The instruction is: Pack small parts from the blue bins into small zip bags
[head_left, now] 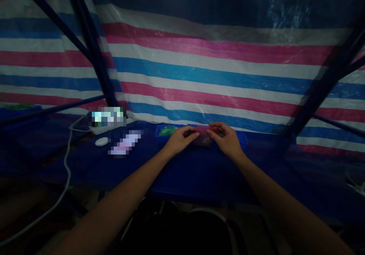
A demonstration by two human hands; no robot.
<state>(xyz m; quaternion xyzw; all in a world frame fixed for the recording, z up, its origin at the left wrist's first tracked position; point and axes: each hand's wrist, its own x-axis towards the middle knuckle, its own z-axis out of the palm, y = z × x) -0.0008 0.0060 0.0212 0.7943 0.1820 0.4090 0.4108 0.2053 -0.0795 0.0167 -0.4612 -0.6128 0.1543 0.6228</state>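
Between my two hands is a small, see-through reddish packet (203,136), dim and hard to make out. My left hand (182,137) pinches its left side with thumb and fingers. On its right side my right hand (225,137) pinches it the same way. Behind my left hand stands a blue tray (157,131) with green packets (169,130) in it. Another blue tray (243,137) shows beyond my right hand, its contents mostly hidden by the hand.
The blue tabletop (182,175) runs across in front of me. To the left lie a white round object (102,141), a blurred-out flat object (125,144) and a white power strip (99,128) with a cable (67,163). Blue metal posts (99,72) and a striped sheet (199,72) stand behind.
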